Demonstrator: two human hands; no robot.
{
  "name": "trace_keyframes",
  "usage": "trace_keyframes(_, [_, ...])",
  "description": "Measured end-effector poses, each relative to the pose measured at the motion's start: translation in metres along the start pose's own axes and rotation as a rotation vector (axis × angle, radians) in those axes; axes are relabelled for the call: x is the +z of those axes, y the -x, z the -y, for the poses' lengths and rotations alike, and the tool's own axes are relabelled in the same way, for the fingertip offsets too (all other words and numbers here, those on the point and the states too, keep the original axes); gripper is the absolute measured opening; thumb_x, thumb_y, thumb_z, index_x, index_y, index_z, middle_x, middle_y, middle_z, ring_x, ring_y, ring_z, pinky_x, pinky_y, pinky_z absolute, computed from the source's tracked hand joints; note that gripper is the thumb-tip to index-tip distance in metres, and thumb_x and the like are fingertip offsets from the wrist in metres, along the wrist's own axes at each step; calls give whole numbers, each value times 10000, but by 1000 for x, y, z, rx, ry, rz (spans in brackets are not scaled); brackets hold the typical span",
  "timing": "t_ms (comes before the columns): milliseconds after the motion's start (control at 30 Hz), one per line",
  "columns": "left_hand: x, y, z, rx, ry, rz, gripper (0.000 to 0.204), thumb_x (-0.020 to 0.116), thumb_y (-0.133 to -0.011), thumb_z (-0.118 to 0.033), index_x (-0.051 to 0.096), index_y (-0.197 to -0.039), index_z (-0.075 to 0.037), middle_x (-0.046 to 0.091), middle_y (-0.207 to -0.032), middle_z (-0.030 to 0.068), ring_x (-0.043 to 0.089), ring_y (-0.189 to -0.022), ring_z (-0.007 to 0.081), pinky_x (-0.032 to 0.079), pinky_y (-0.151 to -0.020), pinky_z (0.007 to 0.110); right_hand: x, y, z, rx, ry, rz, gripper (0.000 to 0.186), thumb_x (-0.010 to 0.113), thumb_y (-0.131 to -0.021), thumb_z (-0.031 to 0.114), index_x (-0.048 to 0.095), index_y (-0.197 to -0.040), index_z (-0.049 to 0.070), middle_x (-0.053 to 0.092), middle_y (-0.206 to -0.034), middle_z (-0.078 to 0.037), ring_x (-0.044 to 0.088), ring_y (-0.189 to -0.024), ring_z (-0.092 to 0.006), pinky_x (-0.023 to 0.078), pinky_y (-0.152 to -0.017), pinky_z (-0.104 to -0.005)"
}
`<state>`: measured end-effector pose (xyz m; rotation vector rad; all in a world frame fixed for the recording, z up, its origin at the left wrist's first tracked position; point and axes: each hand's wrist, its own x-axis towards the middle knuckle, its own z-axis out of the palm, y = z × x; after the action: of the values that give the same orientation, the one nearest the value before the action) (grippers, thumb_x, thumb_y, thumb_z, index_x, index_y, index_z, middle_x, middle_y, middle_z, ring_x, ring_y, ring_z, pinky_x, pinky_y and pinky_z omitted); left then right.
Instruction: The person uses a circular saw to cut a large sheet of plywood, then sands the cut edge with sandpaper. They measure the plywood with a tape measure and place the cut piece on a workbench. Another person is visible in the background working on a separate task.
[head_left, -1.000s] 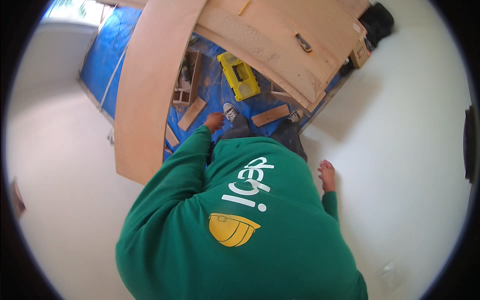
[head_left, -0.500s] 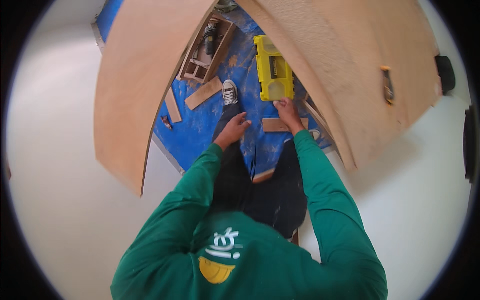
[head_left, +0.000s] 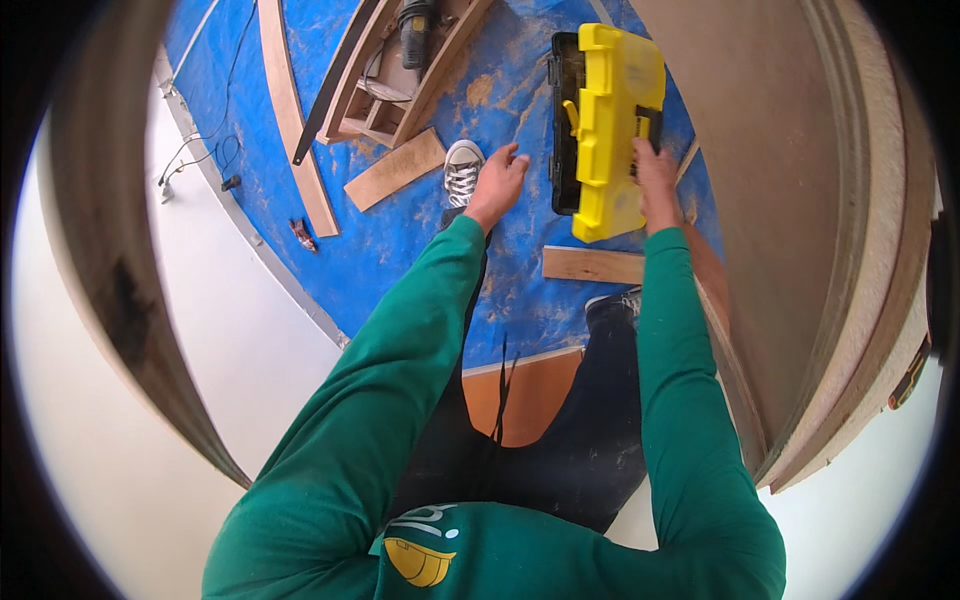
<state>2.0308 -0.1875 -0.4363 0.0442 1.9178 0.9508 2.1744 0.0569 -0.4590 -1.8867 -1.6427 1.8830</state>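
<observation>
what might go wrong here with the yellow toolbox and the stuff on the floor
The yellow toolbox might slip if the right hand loses the black handle. The loose board beside the shoe could slide or trip the person if stepped on.

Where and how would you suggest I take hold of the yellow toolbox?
Probably by the dark handle on the yellow toolbox, from the right: the handle lies toward that side, where the right hand grips, while a latch juts out left.
</observation>
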Motion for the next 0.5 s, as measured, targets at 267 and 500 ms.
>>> trace_keyframes(267, [49,-42,-28,385,-372,-75,438,608,-1009,-150,624,-1431,-32,672,-1314,172,619,-1261,354,490,-1068,436,-82,13,25,-47,-158,-77,457,693,-998,412,671,-1233,21,713,-1102,-82,683,-972,-216,551,-853,-352])
trace_keyframes(500, [74,-109,-55,780,-1024,-7,406,600,-963,-97,671,-1362,-73,672,-1230,103,610,-1191,331,487,-1030,453,-102,15,10,-104,-221,-124,459,681,-1007,404,661,-1255,18,705,-1132,-96,674,-1005,-229,541,-879,-357])
